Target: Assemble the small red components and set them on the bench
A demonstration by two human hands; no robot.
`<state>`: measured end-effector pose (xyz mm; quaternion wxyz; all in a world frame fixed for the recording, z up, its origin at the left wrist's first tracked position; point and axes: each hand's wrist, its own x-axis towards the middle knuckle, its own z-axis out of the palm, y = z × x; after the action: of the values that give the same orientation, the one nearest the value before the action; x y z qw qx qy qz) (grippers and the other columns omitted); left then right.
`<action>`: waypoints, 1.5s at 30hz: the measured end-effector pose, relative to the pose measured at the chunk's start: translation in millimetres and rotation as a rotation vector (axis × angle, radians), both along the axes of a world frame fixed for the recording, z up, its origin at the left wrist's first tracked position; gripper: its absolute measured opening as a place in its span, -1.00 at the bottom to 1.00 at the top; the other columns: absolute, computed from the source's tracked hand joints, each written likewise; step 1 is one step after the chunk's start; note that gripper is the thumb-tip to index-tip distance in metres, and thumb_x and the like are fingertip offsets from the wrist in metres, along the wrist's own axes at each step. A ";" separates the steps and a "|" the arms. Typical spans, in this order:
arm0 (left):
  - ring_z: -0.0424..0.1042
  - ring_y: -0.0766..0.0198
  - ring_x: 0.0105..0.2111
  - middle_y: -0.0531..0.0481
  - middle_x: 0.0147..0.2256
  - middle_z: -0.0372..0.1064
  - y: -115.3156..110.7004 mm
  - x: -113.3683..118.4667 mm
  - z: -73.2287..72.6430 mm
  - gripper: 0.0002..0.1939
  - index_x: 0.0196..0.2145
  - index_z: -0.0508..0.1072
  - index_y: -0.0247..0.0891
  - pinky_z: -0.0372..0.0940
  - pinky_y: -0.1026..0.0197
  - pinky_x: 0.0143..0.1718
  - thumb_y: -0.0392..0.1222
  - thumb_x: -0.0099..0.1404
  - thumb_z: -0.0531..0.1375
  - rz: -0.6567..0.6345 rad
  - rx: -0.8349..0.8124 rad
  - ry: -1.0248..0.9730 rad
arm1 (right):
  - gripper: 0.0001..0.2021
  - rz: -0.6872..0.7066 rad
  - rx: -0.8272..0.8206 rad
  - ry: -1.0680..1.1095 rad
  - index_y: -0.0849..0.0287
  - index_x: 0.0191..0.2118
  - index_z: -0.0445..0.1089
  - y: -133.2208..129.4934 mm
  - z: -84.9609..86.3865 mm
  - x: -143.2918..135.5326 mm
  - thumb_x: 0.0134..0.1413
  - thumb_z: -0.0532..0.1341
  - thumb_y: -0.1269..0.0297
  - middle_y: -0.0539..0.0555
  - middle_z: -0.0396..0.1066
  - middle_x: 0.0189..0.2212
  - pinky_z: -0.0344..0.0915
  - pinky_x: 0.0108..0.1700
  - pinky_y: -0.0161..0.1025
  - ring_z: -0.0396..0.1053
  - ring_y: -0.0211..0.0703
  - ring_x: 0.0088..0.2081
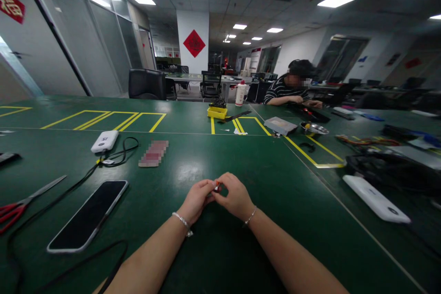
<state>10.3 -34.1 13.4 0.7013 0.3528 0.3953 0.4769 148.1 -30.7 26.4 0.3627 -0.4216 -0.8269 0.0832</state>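
Both hands meet over the middle of the green table (151, 202). A tiny orange and white piece (217, 186) shows between the fingertips; its kind is too small to make out. My left hand (197, 200) is closed, thumb and fingers pinched on the piece from the left. From the right, my right hand (236, 195) pinches at the same piece with thumb and index finger, closed on its orange end. Most of the piece is hidden by the fingers. A bracelet circles each wrist.
Left of my arms lie a phone (90, 216), red-handled scissors (25, 204), a white power bank (105, 141) and a black cable (72, 189). Another white power bank (375, 198) is at right. Farther back are a yellow box (217, 112), a metal bowl (319, 129) and a seated person (285, 87).
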 end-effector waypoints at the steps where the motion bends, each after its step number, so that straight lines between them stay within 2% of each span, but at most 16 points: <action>1: 0.31 0.40 -0.46 -0.01 -0.47 0.35 -0.1 0.1 0.7 -0.83 -0.51 0.39 -0.36 0.21 0.35 -0.41 -0.17 -0.01 0.23 0.012 0.004 0.026 | -0.88 -0.016 0.010 -0.008 0.16 -0.41 0.23 -0.3 -0.2 -0.1 -0.15 0.20 0.35 0.01 0.24 -0.46 0.14 -0.30 -0.26 0.17 -0.19 -0.37; 5: 0.29 0.41 -0.50 0.02 -0.51 0.34 -1.1 2.0 4.1 -0.83 -0.54 0.39 -0.35 0.20 0.34 -0.41 -0.18 -0.03 0.24 0.037 0.026 0.096 | -0.91 -0.048 0.044 -0.055 0.15 -0.49 0.20 -0.1 -0.8 -0.2 -0.14 0.17 0.35 0.02 0.21 -0.49 0.12 -0.33 -0.26 0.16 -0.19 -0.39; 8: 0.30 0.41 -0.51 0.03 -0.52 0.34 -1.3 2.8 3.6 -0.83 -0.55 0.39 -0.36 0.21 0.34 -0.41 -0.19 -0.03 0.25 0.020 0.023 0.064 | -0.88 -0.033 0.039 -0.057 0.14 -0.53 0.18 0.8 -0.9 0.2 -0.13 0.17 0.35 0.00 0.18 -0.51 0.12 -0.35 -0.28 0.15 -0.21 -0.40; 11: 0.34 0.37 -0.48 -0.01 -0.47 0.38 -0.8 1.2 1.4 -0.84 -0.50 0.40 -0.36 0.25 0.30 -0.38 -0.17 0.04 0.20 -0.032 -0.030 -0.068 | -0.84 -0.027 0.017 -0.002 0.15 -0.56 0.16 1.5 -0.8 0.8 -0.12 0.19 0.31 -0.02 0.15 -0.53 0.12 -0.36 -0.29 0.14 -0.23 -0.41; 14: 0.39 0.31 -0.41 -0.09 -0.39 0.41 -0.1 -2.0 0.4 -0.79 -0.42 0.40 -0.36 0.27 0.21 -0.29 -0.13 0.15 0.10 -0.149 -0.124 -0.237 | -0.82 0.008 0.000 0.058 0.14 -0.54 0.19 1.9 -0.2 1.6 -0.10 0.20 0.23 -0.04 0.15 -0.55 0.13 -0.38 -0.29 0.14 -0.23 -0.42; 17: 0.41 0.29 -0.37 -0.11 -0.37 0.42 0.9 -5.1 -0.1 -0.75 -0.36 0.40 -0.38 0.26 0.20 -0.25 -0.13 0.20 0.06 -0.260 -0.191 -0.350 | -0.85 0.064 -0.011 0.077 0.14 -0.46 0.25 1.7 0.4 1.6 -0.08 0.20 0.19 -0.02 0.20 -0.52 0.15 -0.35 -0.27 0.16 -0.21 -0.40; 19: 0.41 0.30 -0.37 -0.11 -0.37 0.42 1.8 -6.3 -1.5 -0.76 -0.35 0.41 -0.39 0.25 0.22 -0.24 -0.14 0.21 0.05 -0.283 -0.206 -0.398 | -0.86 0.073 -0.014 0.058 0.14 -0.37 0.27 1.0 0.4 0.8 -0.08 0.20 0.23 0.00 0.24 -0.46 0.16 -0.31 -0.25 0.18 -0.20 -0.36; 23: 0.41 0.31 -0.38 -0.10 -0.38 0.42 2.9 -5.7 -6.6 -0.82 -0.36 0.40 -0.39 0.26 0.25 -0.27 -0.20 0.18 0.10 -0.254 -0.166 -0.378 | -0.86 -0.002 0.024 -0.014 0.16 -0.35 0.28 -1.3 -1.2 -1.8 -0.11 0.20 0.31 0.05 0.26 -0.41 0.17 -0.25 -0.22 0.19 -0.16 -0.32; 26: 0.40 0.35 -0.43 -0.08 -0.41 0.41 1.9 -3.9 -8.1 -0.88 -0.39 0.39 -0.38 0.27 0.30 -0.33 -0.25 0.14 0.14 -0.221 -0.121 -0.333 | -0.90 -0.041 0.063 -0.053 0.15 -0.42 0.28 -1.8 -2.4 -2.3 -0.13 0.20 0.29 0.05 0.26 -0.42 0.16 -0.26 -0.22 0.19 -0.15 -0.32; 30: 0.39 0.36 -0.44 -0.08 -0.42 0.40 1.1 -2.9 -6.1 -0.88 -0.40 0.39 -0.38 0.28 0.29 -0.34 -0.25 0.14 0.14 -0.209 -0.138 -0.331 | -0.89 -0.056 0.072 -0.050 0.14 -0.48 0.27 -0.7 -2.4 -0.8 -0.11 0.19 0.23 0.03 0.24 -0.47 0.17 -0.29 -0.25 0.19 -0.18 -0.36; 33: 0.39 0.36 -0.45 -0.08 -0.41 0.40 2.3 -4.1 -5.9 -0.89 -0.38 0.38 -0.37 0.30 0.28 -0.35 -0.26 0.15 0.13 -0.223 -0.160 -0.348 | -0.87 -0.064 0.063 -0.056 0.14 -0.46 0.27 -0.1 -3.4 -1.1 -0.09 0.18 0.21 0.03 0.24 -0.47 0.17 -0.30 -0.26 0.19 -0.19 -0.37; 37: 0.39 0.36 -0.49 -0.07 -0.43 0.39 3.3 -5.3 -7.3 -0.91 -0.39 0.36 -0.36 0.31 0.28 -0.40 -0.27 0.13 0.14 -0.213 -0.154 -0.325 | -0.89 -0.085 0.067 -0.054 0.16 -0.41 0.25 -0.6 -5.7 -4.1 -0.12 0.17 0.29 0.03 0.25 -0.46 0.16 -0.30 -0.25 0.20 -0.18 -0.37; 41: 0.37 0.40 -0.52 -0.03 -0.47 0.38 2.7 -4.1 -6.7 -0.93 -0.43 0.35 -0.36 0.31 0.30 -0.41 -0.29 0.11 0.17 -0.160 -0.131 -0.272 | -0.93 -0.072 0.062 -0.043 0.15 -0.45 0.24 -1.0 -3.6 -4.1 -0.12 0.16 0.33 0.01 0.24 -0.50 0.15 -0.34 -0.27 0.20 -0.20 -0.40; 45: 0.39 0.36 -0.48 -0.08 -0.41 0.40 3.6 -4.5 -6.5 -0.90 -0.40 0.37 -0.37 0.31 0.26 -0.37 -0.26 0.14 0.13 -0.168 -0.142 -0.303 | -0.91 -0.027 0.044 -0.015 0.15 -0.45 0.26 -1.1 1.0 -0.9 -0.09 0.18 0.27 0.00 0.24 -0.52 0.14 -0.36 -0.29 0.20 -0.22 -0.42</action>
<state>5.8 -30.5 7.0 0.8134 0.2585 0.2867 0.4352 147.2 -31.8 27.4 0.3666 -0.4255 -0.8254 0.0570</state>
